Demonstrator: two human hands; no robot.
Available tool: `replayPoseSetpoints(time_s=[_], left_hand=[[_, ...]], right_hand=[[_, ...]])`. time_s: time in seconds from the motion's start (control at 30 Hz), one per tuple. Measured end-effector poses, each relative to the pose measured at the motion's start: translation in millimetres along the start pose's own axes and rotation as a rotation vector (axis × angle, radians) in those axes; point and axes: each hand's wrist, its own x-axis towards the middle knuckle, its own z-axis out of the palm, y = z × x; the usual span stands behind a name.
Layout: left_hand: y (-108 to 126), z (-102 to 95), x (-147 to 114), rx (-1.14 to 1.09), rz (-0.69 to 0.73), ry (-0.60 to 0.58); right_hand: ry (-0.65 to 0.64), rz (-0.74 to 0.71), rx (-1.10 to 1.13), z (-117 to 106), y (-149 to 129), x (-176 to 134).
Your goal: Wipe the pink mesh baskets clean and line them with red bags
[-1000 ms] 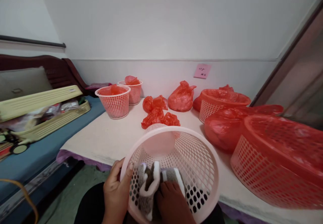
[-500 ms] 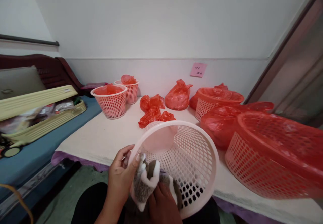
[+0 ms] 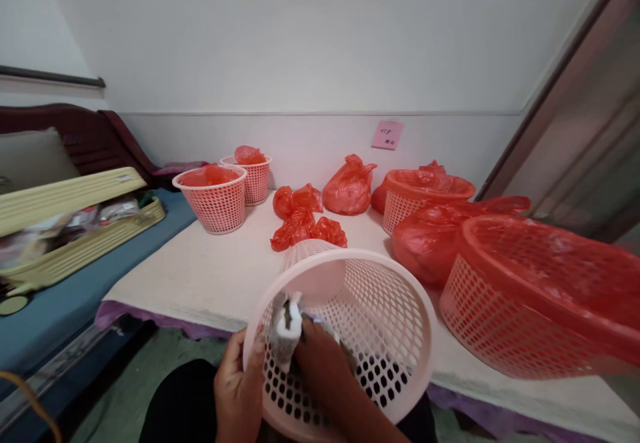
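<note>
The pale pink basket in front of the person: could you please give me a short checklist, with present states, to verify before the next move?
1. Left hand grips the rim of the pale pink basket: ok, at its left side.
2. Basket stands upright: not ok, it is tilted with its mouth toward the person.
3. Right hand is inside the basket: ok.
4. Right hand has a firm hold on something: cannot tell, its fingertips are hidden.
5. Grey-and-white fuzzy item is inside the basket: ok, near the left wall.
6. Basket's base is free of the small red bags behind: cannot tell, they overlap in view.
</note>
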Motion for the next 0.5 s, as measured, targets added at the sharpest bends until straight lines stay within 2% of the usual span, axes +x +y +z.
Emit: replayPoseSetpoints(time_s=[0.07,0.23,0.37,0.5], left_hand=[[7.0,5.6,-7.7,-0.011,0.007,0.020],[20.9,16.8,-25.4,-0.011,0.082,-0.001],[20.9,13.4,-17.6,0.047,0.144,-0.017],[15.8,2.7,3.3,0.194,0.206,-0.059]], right_hand=[[-0.035,0.118,-0.055,3.6,18.3,17.5],[0.023,0.301,-0.036,8.6,53.1,51.7],[-0.001,0.267,0.047,4.9,38.9,43.8],[-0.009,0.118,0.109,2.8,6.0,1.5]])
